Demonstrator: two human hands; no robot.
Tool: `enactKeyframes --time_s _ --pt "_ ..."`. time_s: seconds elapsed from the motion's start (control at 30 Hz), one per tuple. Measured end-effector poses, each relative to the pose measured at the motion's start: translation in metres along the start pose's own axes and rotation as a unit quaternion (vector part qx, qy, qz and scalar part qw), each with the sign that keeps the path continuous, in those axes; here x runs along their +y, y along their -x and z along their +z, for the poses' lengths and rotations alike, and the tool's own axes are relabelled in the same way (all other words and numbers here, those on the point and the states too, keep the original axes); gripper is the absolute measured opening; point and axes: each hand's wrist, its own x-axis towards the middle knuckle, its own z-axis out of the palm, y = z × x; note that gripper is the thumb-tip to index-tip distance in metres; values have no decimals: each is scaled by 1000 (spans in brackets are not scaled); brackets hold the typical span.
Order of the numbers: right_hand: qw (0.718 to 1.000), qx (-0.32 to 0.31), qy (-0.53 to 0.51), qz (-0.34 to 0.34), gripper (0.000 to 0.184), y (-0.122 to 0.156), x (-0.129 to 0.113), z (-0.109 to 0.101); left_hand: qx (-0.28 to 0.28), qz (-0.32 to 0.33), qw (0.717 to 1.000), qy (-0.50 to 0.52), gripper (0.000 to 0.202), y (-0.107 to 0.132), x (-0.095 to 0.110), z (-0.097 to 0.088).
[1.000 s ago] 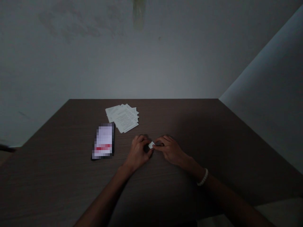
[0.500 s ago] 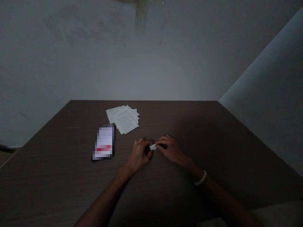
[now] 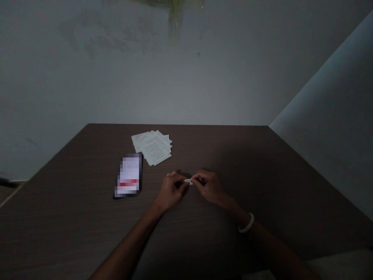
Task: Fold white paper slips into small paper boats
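where you pinch: paper (image 3: 190, 182), small and white, on or just above the table (image 3: 201, 149); you cannot tell which.
left hand (image 3: 171, 191): your thumb and forefinger grip the paper's left end.
right hand (image 3: 212, 187): your fingertips nip its right end.
bracelet (image 3: 250, 224): pale, round your right wrist.
phone (image 3: 128, 173): left of your left hand, screen blurred.
sheets (image 3: 154, 147): white, printed, fanned just beyond the phone.
wall (image 3: 186, 85): grey, behind the table.
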Motion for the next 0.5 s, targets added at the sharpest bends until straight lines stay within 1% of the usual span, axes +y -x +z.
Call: enactKeyframes --time_s 0.2,0.27,0.33,0.43,0.5 --pt "999 0 22 -41 9 3 -2 4 15 -10 1000 -2 17 2 0 0" --pt "999 4 29 -42 10 2 -3 2 13 -4 1000 2 16 1 2 -1" --pt "998 7 38 -42 10 -1 -4 -2 18 16 1000 14 15 0 4 -1" --pt "997 -3 53 -64 9 -6 -5 -8 68 65 995 23 14 0 5 -1" --pt "994 -8 64 -82 7 -8 -6 -11 101 83 991 18 14 1 4 0"
